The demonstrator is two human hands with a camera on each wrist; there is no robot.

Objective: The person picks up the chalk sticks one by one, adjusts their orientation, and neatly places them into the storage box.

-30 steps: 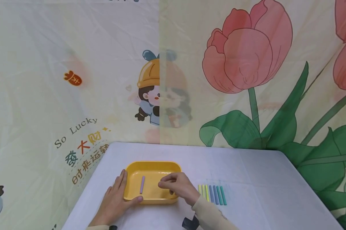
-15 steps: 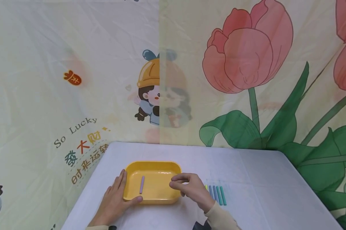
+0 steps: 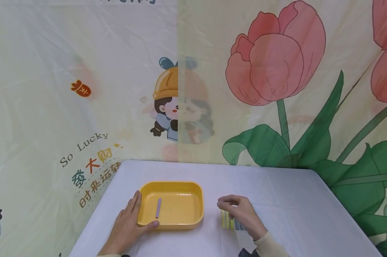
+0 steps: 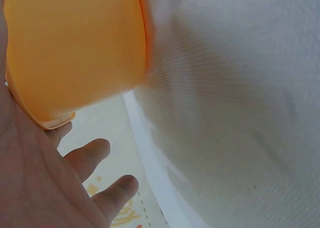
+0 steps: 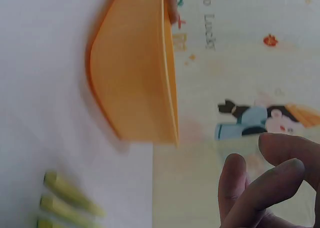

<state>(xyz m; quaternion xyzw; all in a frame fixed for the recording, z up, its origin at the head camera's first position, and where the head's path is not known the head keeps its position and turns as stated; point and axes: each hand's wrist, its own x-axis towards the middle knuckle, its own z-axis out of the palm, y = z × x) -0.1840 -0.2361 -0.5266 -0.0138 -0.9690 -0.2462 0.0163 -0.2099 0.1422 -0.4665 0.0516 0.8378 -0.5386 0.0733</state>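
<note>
My left hand [image 3: 126,225] rests along the left side of a yellow tray [image 3: 180,210], its thumb lying at the front rim. From the left wrist view, the extended fingers [image 4: 117,195] reach past the tray's outer wall [image 4: 75,47]. One slim purple stick [image 3: 158,208] lies inside the tray, left of its middle. My right hand [image 3: 243,210] hovers over a row of coloured sticks to the tray's right, fingers loosely bent and nothing between them. Yellow sticks [image 3: 227,220] show beneath it, with blue sticks [image 3: 240,225] partly covered by the hand. Green ones are hidden behind it.
A white cloth [image 3: 302,214] covers the table. Behind its far edge hangs a patterned curtain [image 3: 200,153] with tulips and a cartoon figure. In the right wrist view, yellow stick ends [image 5: 70,190] lie a short way from the tray's wall [image 5: 130,77].
My right hand has moved right, from above the tray to above the row of sticks. The left hand, the tray and the purple stick have stayed in place.
</note>
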